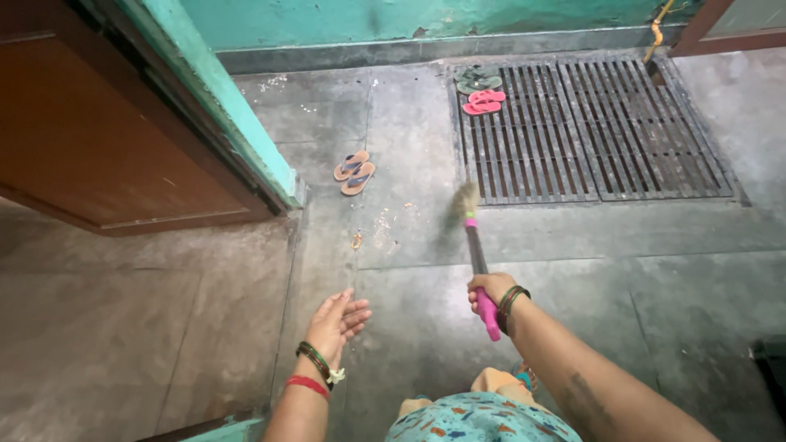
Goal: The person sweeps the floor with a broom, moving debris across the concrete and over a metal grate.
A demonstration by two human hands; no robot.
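The right hand point(490, 288) clamps the pink-handled straw broom point(475, 245), angling its bristles low onto the grey stone floor point(573, 237) just short of the dark metal drain grate point(589, 131), while the left hand point(336, 321) hangs empty, fingers loosely spread, for balance.

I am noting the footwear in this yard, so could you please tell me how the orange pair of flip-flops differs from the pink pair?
The orange flip-flops lie on the bare stone floor by the green doorframe; the pink flip-flops lie on the metal floor grate. The orange pair has dark straps, the pink pair straps of its own colour. The orange pair is nearer the broom held in the right hand. Both pairs lie flat, side by side.
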